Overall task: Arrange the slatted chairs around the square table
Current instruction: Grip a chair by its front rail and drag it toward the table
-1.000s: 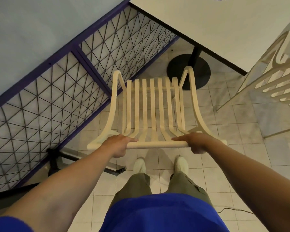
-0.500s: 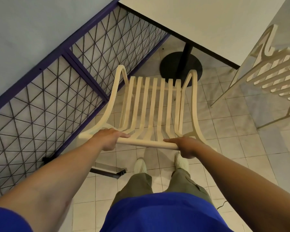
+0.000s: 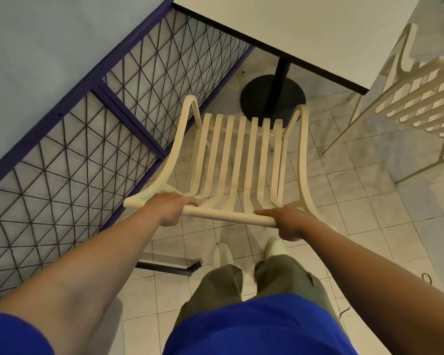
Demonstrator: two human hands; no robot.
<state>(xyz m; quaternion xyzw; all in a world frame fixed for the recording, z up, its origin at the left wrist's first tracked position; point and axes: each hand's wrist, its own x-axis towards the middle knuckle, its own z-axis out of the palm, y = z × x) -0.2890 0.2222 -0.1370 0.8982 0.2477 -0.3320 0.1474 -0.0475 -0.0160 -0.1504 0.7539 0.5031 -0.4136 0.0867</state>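
Two grips: left hand (image 3: 169,207), right hand (image 3: 290,222), fingers (image 3: 191,201) curled round cream slatted chair (image 3: 241,162) top rail (image 3: 228,217).

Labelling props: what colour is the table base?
Black base, seen in the head view.

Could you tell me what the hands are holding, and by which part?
Left hand and right hand grip the slatted chair by its top rail.

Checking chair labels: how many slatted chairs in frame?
2. Held chair: centre, facing the square table, left hand and right hand gripping its top rail. Second chair: right edge, cropped. Others may be out of frame.
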